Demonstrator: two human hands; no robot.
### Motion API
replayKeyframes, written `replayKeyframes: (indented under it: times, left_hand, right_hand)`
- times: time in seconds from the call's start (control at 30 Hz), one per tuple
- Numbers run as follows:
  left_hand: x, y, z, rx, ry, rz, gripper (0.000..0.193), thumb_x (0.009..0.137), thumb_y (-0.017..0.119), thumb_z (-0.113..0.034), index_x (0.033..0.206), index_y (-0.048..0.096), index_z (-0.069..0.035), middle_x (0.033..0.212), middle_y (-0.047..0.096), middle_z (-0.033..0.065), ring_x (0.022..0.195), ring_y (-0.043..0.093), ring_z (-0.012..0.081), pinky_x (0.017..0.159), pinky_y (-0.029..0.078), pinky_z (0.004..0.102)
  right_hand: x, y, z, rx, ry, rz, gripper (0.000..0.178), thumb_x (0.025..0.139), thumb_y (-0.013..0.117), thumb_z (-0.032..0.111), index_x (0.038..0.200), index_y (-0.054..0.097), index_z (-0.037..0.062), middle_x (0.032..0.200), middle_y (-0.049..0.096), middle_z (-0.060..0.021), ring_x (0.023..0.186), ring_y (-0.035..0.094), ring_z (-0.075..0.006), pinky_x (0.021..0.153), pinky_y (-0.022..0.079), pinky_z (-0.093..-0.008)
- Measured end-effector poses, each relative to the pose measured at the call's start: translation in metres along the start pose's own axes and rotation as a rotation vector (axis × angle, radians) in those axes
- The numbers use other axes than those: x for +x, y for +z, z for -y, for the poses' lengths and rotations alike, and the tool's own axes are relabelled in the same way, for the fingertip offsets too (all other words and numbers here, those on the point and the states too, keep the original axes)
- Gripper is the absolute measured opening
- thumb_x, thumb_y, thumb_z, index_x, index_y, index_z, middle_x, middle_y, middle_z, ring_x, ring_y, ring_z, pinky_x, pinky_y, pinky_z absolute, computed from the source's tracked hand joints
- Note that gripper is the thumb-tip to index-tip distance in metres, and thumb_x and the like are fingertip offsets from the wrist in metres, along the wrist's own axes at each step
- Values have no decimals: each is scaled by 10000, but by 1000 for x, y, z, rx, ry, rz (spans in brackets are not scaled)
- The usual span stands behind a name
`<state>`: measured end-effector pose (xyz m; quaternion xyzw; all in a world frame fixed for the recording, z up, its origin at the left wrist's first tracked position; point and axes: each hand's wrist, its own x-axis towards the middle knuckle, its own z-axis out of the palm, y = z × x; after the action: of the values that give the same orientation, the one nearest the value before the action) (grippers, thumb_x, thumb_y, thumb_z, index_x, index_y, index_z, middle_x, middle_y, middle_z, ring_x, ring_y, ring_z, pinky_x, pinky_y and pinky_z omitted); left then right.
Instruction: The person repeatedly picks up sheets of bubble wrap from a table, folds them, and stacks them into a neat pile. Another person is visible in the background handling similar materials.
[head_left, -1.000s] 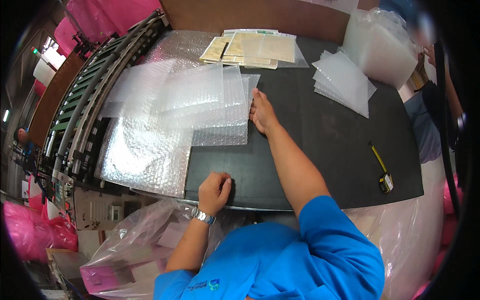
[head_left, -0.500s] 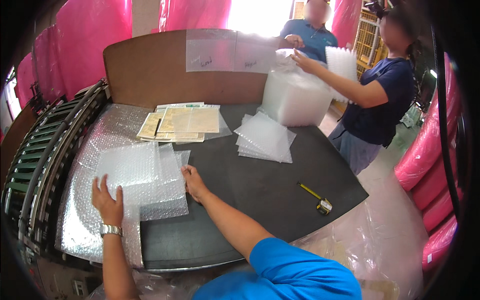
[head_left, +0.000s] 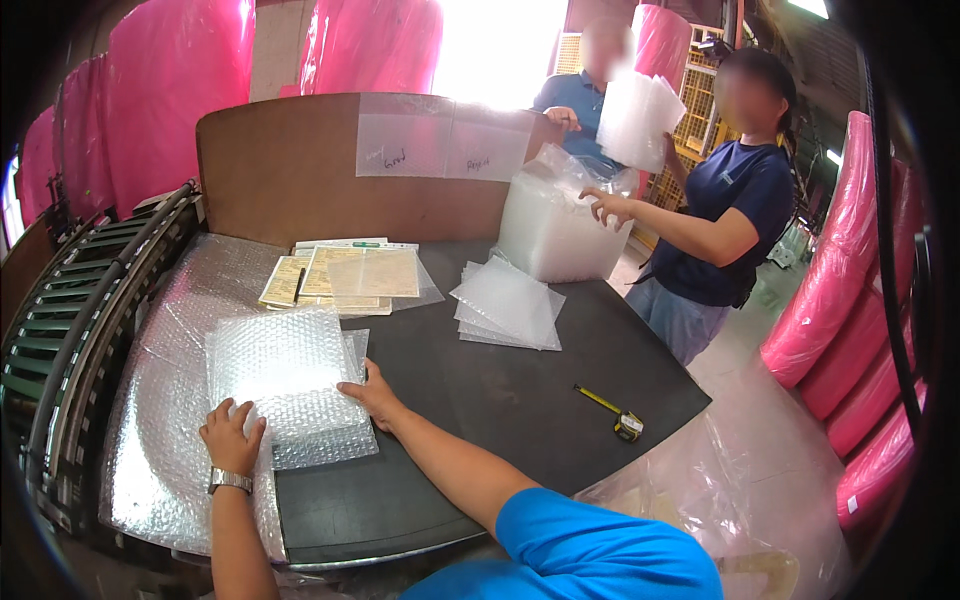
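A stack of clear bubble wrap sheets (head_left: 290, 375) lies at the left of the dark table, partly over a larger length of bubble wrap (head_left: 150, 430). At its lower left corner my left hand (head_left: 232, 442), with a metal watch on the wrist, rests with fingers apart. My right hand (head_left: 376, 398) grips the stack's right edge, thumb on top and fingers at the side. The stack's edges line up fairly closely, except for a sheet edge showing at the upper right.
Beyond the stack lie papers (head_left: 350, 272) with a pen. A fanned pile of bubble sheets (head_left: 510, 305) and a tape measure (head_left: 612, 412) sit to the right. A big bagged stack (head_left: 560, 225) stands at the far corner by two people. Rollers (head_left: 75, 300) run along the left.
The spread sheets have come together into a neater stack. My right thumb has moved onto its top, and my left hand has shifted to its lower corner. A co-worker has lifted some sheets.
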<state>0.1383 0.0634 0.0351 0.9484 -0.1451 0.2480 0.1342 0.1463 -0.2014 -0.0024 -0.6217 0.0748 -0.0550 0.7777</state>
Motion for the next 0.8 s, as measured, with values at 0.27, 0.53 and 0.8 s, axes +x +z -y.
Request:
replayKeyframes:
  times: [0.27,0.53,0.8]
  left_hand:
    - [7,-3,1,-229,12,-343,232,791,547,-235,942,566,-61,970,527,128,947,468,289,829,340,404]
    - [6,-10,16,-482,-42,-543,201,852,484,-178,930,545,-3,898,515,103,778,493,205,653,407,297]
    - [9,-8,8,-616,-28,-628,167,833,505,-145,908,547,-1,850,520,94,659,448,170,578,378,277]
  right_hand:
    - [-3,-5,0,54,-18,31,795,728,620,68,1326,101,-2,1162,445,-183,1007,493,-230,851,409,-310]
    - [-11,-3,10,62,-4,72,825,738,630,96,1330,70,-31,1203,416,-212,1049,474,-236,880,387,-306]
    - [-6,-14,0,83,-11,42,826,740,624,77,1329,55,-28,1197,419,-218,1047,475,-240,867,396,-309]
